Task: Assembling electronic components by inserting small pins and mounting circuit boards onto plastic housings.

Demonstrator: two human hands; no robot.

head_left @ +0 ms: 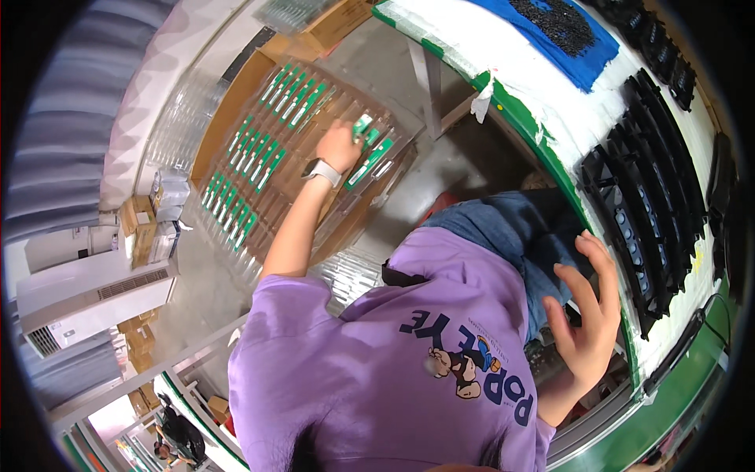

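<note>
My left hand (340, 147), with a pale watch (322, 171) on its wrist, reaches over a clear plastic tray (303, 149) at the left. Its fingers are closed on a small green-and-white circuit board (362, 126), partly hidden by the hand. Beside it in the tray lies another green board (370, 164). Several rows of narrow green boards (259, 157) fill other slots of the tray. On the right, my right hand (586, 330) hangs in the air by the table edge, fingers spread and holding nothing.
The tray rests over a cardboard box (228, 102). On the right, a green-edged table (523, 130) bears a white covering, curved black plastic parts (641, 204) and a blue cloth (543, 35) with small black pieces. Stacked clear trays (189, 118) stand farther left.
</note>
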